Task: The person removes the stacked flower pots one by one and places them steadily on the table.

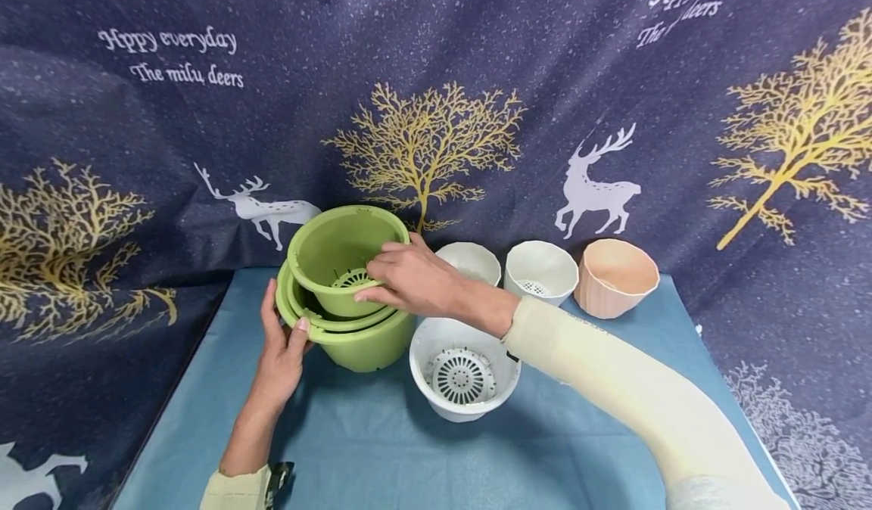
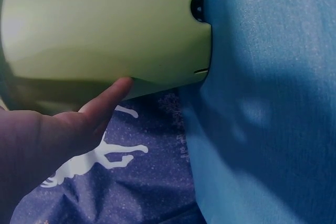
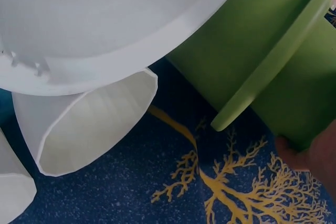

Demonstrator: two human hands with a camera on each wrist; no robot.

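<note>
Several green plastic flowerpots sit one inside another at the table's left rear. My right hand (image 1: 418, 279) grips the near right rim of the uppermost green flowerpot (image 1: 334, 241), which is tilted and raised partway above those below. Slots show in its floor. My left hand (image 1: 281, 355) holds the rim of the outer green flowerpot (image 1: 364, 349) at its left side, thumb over the edge. From the left wrist view, one finger of that hand lies along the outer pot's wall (image 2: 105, 30). A white flowerpot (image 1: 504, 389) with a slotted base stands just right of the green ones.
Along the back stand two whitish ribbed pots, the left one (image 1: 470, 256) partly behind my right forearm and the other (image 1: 545, 268) beside it. A peach ribbed pot (image 1: 616, 279) is at the right. A dark printed cloth (image 1: 477, 41) hangs behind the blue-covered table (image 1: 381, 464).
</note>
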